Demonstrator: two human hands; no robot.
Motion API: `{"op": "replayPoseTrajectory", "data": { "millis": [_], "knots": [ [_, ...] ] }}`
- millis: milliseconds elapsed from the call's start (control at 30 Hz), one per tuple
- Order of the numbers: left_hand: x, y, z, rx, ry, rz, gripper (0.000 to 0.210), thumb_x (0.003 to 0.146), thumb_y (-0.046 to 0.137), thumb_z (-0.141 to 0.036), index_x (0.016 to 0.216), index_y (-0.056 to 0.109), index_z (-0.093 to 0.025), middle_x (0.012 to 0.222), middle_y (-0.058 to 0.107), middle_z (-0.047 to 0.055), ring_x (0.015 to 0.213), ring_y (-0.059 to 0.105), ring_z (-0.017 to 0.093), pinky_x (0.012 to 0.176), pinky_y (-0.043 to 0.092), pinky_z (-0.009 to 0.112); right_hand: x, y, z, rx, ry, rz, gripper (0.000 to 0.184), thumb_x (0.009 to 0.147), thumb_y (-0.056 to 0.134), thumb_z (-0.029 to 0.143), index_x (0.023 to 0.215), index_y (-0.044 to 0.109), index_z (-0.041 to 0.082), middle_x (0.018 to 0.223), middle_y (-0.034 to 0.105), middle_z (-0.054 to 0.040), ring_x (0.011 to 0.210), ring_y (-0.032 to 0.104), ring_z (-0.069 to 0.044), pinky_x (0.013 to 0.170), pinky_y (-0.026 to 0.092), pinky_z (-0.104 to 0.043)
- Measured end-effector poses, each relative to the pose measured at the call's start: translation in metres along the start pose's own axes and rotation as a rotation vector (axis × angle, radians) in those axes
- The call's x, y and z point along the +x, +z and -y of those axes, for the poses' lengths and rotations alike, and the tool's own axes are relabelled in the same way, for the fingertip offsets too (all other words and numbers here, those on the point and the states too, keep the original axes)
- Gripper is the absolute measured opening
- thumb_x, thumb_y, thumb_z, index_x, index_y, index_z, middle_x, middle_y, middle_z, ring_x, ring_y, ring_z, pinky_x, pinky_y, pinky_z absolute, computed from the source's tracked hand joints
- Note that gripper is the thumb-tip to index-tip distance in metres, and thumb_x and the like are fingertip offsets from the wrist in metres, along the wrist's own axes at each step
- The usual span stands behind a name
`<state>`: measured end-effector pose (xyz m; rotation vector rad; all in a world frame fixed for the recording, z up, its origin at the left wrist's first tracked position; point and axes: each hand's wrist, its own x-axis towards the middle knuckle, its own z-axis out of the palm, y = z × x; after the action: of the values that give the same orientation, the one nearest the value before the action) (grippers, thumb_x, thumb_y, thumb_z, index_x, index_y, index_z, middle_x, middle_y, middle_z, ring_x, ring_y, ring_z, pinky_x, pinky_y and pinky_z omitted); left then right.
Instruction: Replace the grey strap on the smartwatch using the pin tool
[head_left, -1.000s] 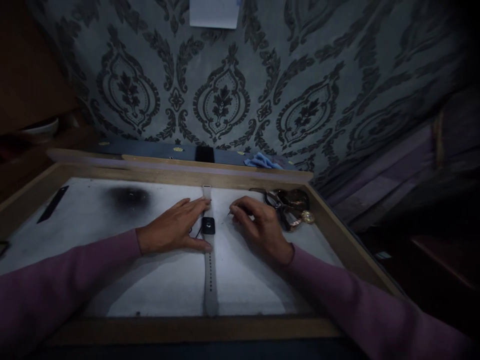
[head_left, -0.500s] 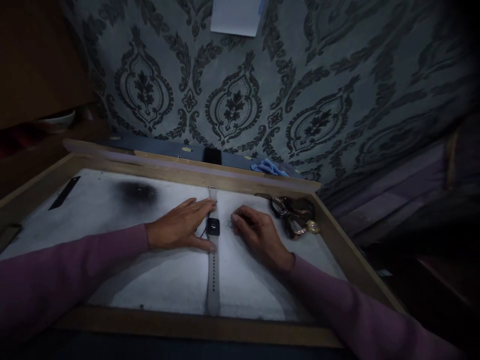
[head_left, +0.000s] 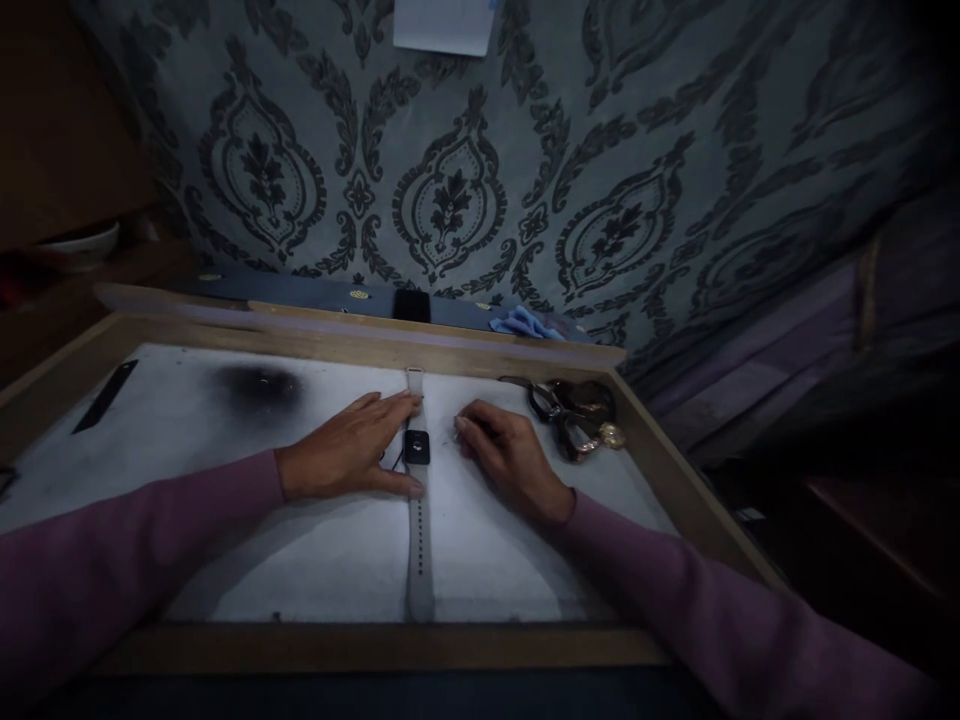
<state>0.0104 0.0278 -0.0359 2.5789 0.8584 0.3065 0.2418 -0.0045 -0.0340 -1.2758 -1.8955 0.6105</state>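
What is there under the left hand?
The left hand has its thumb and a fingertip over a pale watch strap, on a white surface. What the palm covers is hidden.

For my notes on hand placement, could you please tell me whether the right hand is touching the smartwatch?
No, white surface shows between the right hand and the smartwatch.

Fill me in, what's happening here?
A person has a smartwatch lying face up, strap opened out, in a wood-sided tray. The left hand is spread at the watch, fingertips and thumb at the strap on either side of its face. The right hand is pinched just beside it; whether it grips something is too dim to tell. More watches are heaped in the far right corner.
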Motion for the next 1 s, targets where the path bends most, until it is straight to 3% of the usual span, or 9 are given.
{"op": "replayPoseTrajectory", "data": {
  "millis": [200, 333, 433, 633, 800, 1000],
  "knots": [
    [0.000, -0.001, 0.000, 0.008, -0.008, 0.021, 0.091, 0.083, 0.059, -0.070, 0.148, 0.026, -0.018, 0.156, 0.034, 0.019, 0.146, 0.031, 0.031, 0.120, 0.022, 0.050, 0.008, -0.005, -0.001, 0.532, 0.309, -0.017, 0.037, 0.081, 0.067, 0.053, 0.070, 0.059, 0.018, 0.056, 0.058, 0.0012, 0.046, 0.048, -0.009, 0.044, 0.036, -0.021],
    [0.000, -0.002, -0.002, 0.025, -0.018, 0.024, 0.090, 0.082, 0.061, -0.069, 0.147, 0.029, -0.017, 0.156, 0.034, 0.019, 0.144, 0.033, 0.031, 0.119, 0.023, 0.049, 0.012, -0.009, -0.003, 0.818, 0.473, 0.002, 0.041, 0.069, 0.081, 0.052, 0.072, 0.061, 0.017, 0.068, 0.067, -0.0009, 0.056, 0.061, -0.009, 0.050, 0.046, -0.017],
    [0.000, -0.003, -0.003, 0.031, -0.035, 0.020, 0.089, 0.082, 0.063, -0.067, 0.146, 0.030, -0.016, 0.155, 0.036, 0.019, 0.142, 0.037, 0.032, 0.118, 0.027, 0.048, 0.011, -0.009, -0.004, 0.860, 0.508, -0.002, 0.039, 0.070, 0.082, 0.049, 0.072, 0.059, 0.017, 0.070, 0.070, -0.0010, 0.057, 0.066, -0.009, 0.051, 0.049, -0.016],
    [0.000, -0.003, -0.004, 0.002, -0.009, -0.002, 0.084, 0.083, 0.061, -0.067, 0.146, 0.031, -0.021, 0.152, 0.041, 0.016, 0.137, 0.042, 0.032, 0.112, 0.034, 0.048, 0.009, -0.009, -0.005, 0.845, 0.519, 0.040, 0.030, 0.083, 0.073, 0.041, 0.073, 0.058, 0.016, 0.066, 0.070, -0.0010, 0.053, 0.066, -0.008, 0.045, 0.045, -0.013],
    [0.000, -0.004, -0.003, 0.008, 0.003, 0.002, 0.083, 0.085, 0.059, -0.067, 0.148, 0.030, -0.021, 0.153, 0.039, 0.016, 0.140, 0.039, 0.033, 0.115, 0.030, 0.049, 0.012, -0.011, -0.004, 0.893, 0.576, 0.043, 0.026, 0.086, 0.071, 0.035, 0.073, 0.058, 0.016, 0.068, 0.071, -0.0012, 0.055, 0.068, -0.008, 0.044, 0.045, -0.012],
    [-0.001, 0.000, 0.000, 0.032, 0.022, 0.019, 0.072, 0.086, 0.059, -0.066, 0.143, 0.040, -0.028, 0.159, 0.031, 0.012, 0.147, 0.028, 0.032, 0.118, 0.024, 0.053, 0.012, -0.012, -0.003, 0.886, 0.579, 0.028, 0.024, 0.086, 0.070, 0.033, 0.074, 0.059, 0.016, 0.069, 0.072, -0.0018, 0.056, 0.069, -0.008, 0.046, 0.047, -0.012]
  ]
}}
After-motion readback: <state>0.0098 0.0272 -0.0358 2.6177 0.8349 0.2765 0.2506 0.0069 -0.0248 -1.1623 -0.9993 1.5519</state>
